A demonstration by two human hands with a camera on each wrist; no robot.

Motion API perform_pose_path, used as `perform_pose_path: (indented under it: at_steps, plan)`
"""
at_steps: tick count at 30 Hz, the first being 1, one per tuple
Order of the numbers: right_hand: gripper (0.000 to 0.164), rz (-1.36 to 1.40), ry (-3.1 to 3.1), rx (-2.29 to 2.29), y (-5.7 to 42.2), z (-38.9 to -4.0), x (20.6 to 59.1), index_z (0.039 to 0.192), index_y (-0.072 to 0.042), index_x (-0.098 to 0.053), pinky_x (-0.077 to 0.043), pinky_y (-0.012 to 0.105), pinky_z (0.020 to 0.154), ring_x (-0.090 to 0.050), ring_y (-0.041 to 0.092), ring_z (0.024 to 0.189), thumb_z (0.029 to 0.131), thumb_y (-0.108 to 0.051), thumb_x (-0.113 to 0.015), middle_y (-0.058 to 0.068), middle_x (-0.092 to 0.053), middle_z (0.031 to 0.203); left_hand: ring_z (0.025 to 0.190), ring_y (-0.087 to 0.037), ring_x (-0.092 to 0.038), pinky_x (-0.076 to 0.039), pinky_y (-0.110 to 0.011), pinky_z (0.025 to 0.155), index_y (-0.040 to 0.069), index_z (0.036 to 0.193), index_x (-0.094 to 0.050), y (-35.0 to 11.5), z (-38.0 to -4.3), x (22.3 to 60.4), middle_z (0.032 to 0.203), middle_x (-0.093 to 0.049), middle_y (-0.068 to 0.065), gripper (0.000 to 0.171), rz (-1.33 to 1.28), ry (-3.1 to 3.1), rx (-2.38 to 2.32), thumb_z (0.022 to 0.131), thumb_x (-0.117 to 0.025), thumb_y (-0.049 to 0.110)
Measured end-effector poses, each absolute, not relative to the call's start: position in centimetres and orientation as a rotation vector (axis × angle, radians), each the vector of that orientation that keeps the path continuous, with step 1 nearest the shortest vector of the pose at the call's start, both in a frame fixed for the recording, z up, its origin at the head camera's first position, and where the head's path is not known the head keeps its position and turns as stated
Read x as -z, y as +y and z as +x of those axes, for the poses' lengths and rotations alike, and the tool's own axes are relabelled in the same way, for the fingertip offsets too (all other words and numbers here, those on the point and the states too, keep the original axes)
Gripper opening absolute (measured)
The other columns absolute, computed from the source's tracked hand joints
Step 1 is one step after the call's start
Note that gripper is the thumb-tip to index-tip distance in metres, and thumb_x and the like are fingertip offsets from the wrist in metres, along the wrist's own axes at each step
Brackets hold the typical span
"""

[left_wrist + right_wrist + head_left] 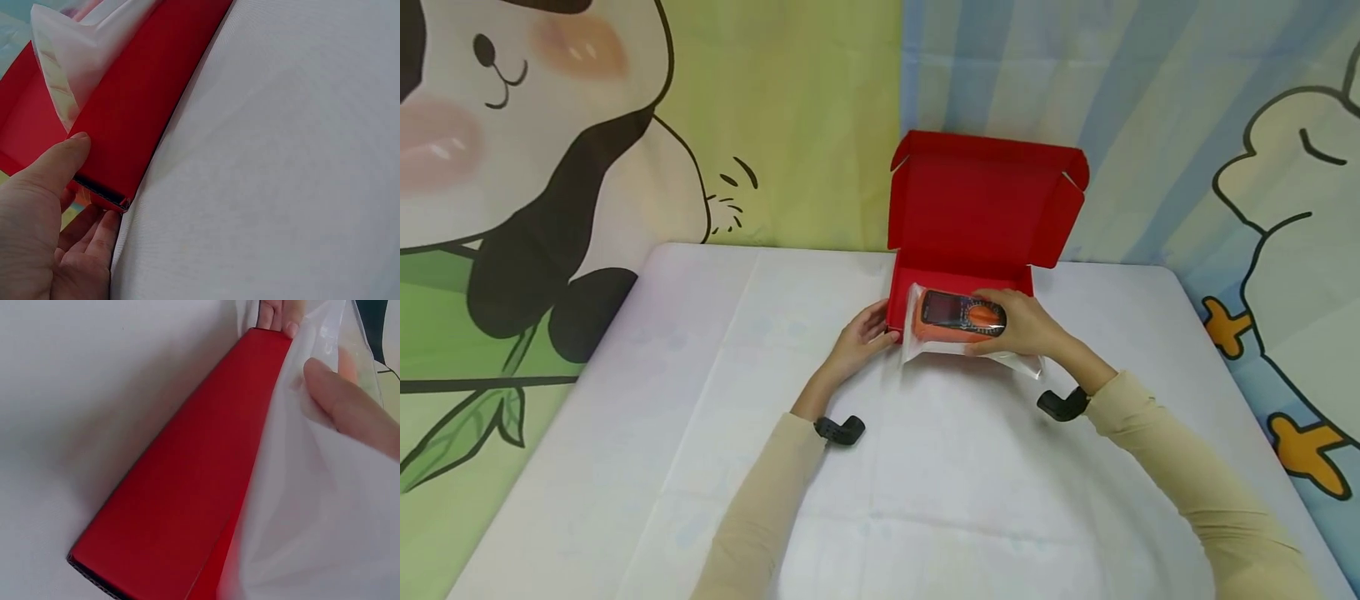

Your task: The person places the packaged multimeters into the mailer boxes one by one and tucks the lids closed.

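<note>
1. My right hand point(1021, 323) grasps the bagged multimeter point(951, 313) by its dial end, thumb at the six o'clock side and fingers across towards twelve; the hand sits at the meter's three o'clock.
2. The meter, orange and black, lies crosswise in a plastic bag point(911, 333), screen end at nine o'clock, dial showing upward. The bag's loose end trails towards four o'clock.
3. Bag and meter are over the six o'clock wall of a red box point(181, 450); I cannot tell whether they touch its floor.
4. My left hand point(860, 338), at about nine o'clock from the meter, pinches the box's near left corner, thumb against the red wall.
5. The box's lid point(981, 204) stands raised at twelve o'clock.
6. Everything rests on a white-covered table point(970, 492).
7. Beyond, a printed panda point(617, 192) fills ten o'clock and a white cartoon figure point(1307, 275) sits between two and three.
</note>
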State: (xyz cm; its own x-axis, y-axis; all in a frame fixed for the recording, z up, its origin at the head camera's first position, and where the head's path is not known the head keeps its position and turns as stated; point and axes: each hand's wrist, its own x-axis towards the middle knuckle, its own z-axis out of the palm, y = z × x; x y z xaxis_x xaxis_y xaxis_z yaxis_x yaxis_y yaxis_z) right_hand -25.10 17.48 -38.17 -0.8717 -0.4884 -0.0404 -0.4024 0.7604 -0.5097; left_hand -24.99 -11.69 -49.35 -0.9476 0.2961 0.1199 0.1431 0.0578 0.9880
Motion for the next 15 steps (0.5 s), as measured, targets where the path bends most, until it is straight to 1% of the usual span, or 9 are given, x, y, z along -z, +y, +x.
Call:
perform_pose_path:
  at_steps: [4,6,10,15]
  plan:
    - [0.090,-0.666,2.723,0.790,17.3,-26.0,38.7,0.141,-0.001,-0.046,-0.051,0.048,0.090,-0.050,0.031,0.110,0.070,-0.038,-0.088,0.018,-0.057,0.126,0.138,-0.027,-0.042,-0.040,-0.030,0.108,0.004,0.148,-0.036,-11.7,-24.8,49.5,0.152,-0.039,-0.016,0.065,0.451,2.200,-2.023,0.091,-0.068,0.005]
    - [0.091,-0.634,2.697,0.800,17.2,-26.5,39.0,0.143,-0.002,-0.045,-0.050,0.050,0.093,-0.050,0.032,0.113,0.071,-0.038,-0.087,0.019,-0.055,0.130,0.138,-0.029,-0.042,-0.040,-0.031,0.108,0.003,0.148,-0.036,-11.6,-24.8,49.5,0.152,-0.038,-0.016,0.065,0.459,2.188,-2.033,0.091,-0.067,0.002]
    - [0.092,-0.604,2.660,0.805,17.1,-27.4,39.2,0.144,-0.003,-0.043,-0.048,0.052,0.096,-0.048,0.033,0.116,0.072,-0.039,-0.086,0.021,-0.053,0.134,0.138,-0.033,-0.040,-0.040,-0.032,0.109,-0.001,0.148,-0.035,-11.7,-24.8,49.4,0.152,-0.036,-0.021,0.064,0.488,2.146,-2.068,0.091,-0.064,-0.004]
    - [0.091,-0.602,2.628,0.797,16.8,-28.6,39.3,0.144,-0.003,-0.042,-0.049,0.053,0.095,-0.046,0.034,0.117,0.073,-0.041,-0.085,0.020,-0.053,0.132,0.138,-0.041,-0.037,-0.038,-0.039,0.111,-0.010,0.146,-0.031,-11.8,-24.1,47.8,0.151,-0.033,-0.029,0.064,0.533,2.109,-2.092,0.090,-0.060,-0.011]
